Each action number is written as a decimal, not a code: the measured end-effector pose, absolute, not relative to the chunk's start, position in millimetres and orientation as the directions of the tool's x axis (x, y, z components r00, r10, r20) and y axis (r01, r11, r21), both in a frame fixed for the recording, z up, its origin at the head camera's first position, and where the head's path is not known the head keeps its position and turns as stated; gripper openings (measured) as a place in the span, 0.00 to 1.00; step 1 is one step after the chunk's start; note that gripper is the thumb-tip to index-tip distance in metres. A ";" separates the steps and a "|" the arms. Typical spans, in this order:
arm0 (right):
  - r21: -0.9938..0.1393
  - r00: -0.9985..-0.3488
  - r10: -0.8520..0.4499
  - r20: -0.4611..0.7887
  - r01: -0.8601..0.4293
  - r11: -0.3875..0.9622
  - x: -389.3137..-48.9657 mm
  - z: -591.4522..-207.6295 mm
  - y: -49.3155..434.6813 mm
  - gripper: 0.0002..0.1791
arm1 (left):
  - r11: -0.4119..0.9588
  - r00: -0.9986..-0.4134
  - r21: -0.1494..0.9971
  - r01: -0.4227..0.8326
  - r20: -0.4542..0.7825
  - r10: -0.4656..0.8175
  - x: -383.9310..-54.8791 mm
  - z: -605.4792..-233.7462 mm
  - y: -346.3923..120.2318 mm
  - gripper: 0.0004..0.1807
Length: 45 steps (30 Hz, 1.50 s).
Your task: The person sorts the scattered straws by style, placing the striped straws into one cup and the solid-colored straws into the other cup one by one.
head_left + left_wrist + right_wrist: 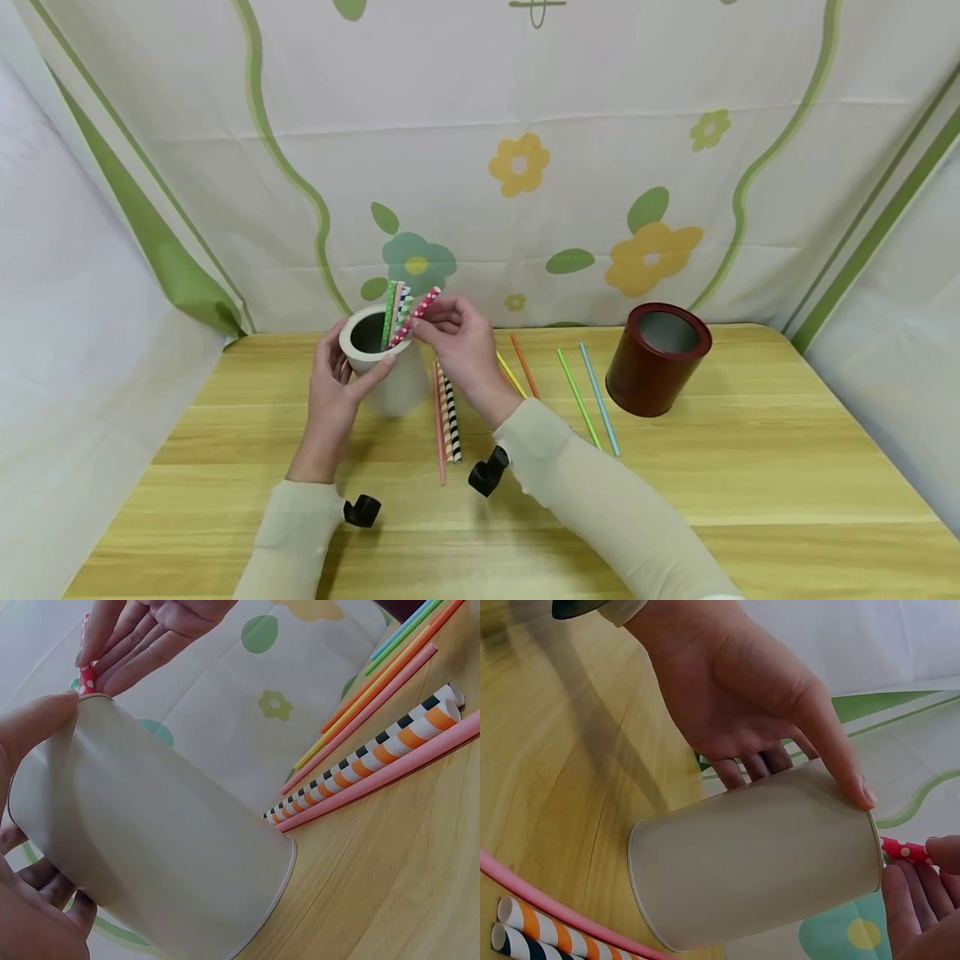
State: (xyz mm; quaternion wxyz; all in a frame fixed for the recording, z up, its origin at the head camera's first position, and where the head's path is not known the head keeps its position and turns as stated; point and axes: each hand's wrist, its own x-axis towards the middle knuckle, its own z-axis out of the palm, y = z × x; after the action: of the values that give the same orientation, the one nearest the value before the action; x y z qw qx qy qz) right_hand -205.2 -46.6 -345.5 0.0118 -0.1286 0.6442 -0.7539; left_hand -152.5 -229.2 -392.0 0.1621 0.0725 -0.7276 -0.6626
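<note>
A white canister [397, 383] stands on the table at the left, its round mouth facing up. My left hand [337, 392] grips it from the left side, with the thumb near the rim. Several patterned paper straws [390, 312], green dotted and striped, lean inside the mouth. Between thumb and fingers, my right hand [465, 346] pinches a red straw with white dots [416, 317], whose lower end is down in the canister. In the right wrist view the red dotted straw [906, 850] juts from the rim beside the fingertips.
Right of the canister lie a pink straw [439, 433], an orange-striped straw [450, 425] and a black-striped straw [454, 429]. Yellow, orange, green [577, 396] and blue [600, 400] straws lie farther right. A dark red canister [652, 375] stands at the right. Floral cloth [585, 183] hangs behind.
</note>
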 end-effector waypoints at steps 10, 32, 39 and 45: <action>-0.968 -0.947 -0.198 0.252 -0.248 -0.042 -207.4 -344.3 -47.9 0.13 | 0.087 -0.938 0.988 0.127 0.149 -0.314 -154.1 -389.4 -228.8 0.50; -0.943 -0.920 -0.237 0.312 -0.330 0.043 -209.7 -336.9 -50.4 0.14 | 0.077 -0.929 0.985 0.155 0.172 -0.327 -161.5 -377.9 -232.5 0.50; -0.953 -0.936 -0.213 0.281 -0.299 0.055 -209.9 -341.5 -53.0 0.13 | 0.069 -0.932 0.987 0.148 0.162 -0.324 -160.7 -382.5 -232.9 0.51; -0.957 -0.947 -0.202 0.251 -0.274 0.096 -205.4 -346.0 -50.9 0.13 | 0.077 -0.939 0.990 0.116 0.134 -0.316 -156.6 -389.8 -230.7 0.51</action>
State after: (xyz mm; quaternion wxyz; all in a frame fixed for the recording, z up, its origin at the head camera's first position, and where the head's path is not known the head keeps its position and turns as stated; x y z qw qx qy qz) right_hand -205.4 -50.9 -346.0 -0.0278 -0.1609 0.7397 -0.6528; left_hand -156.6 -230.7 -389.8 0.1598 0.0701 -0.7162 -0.6758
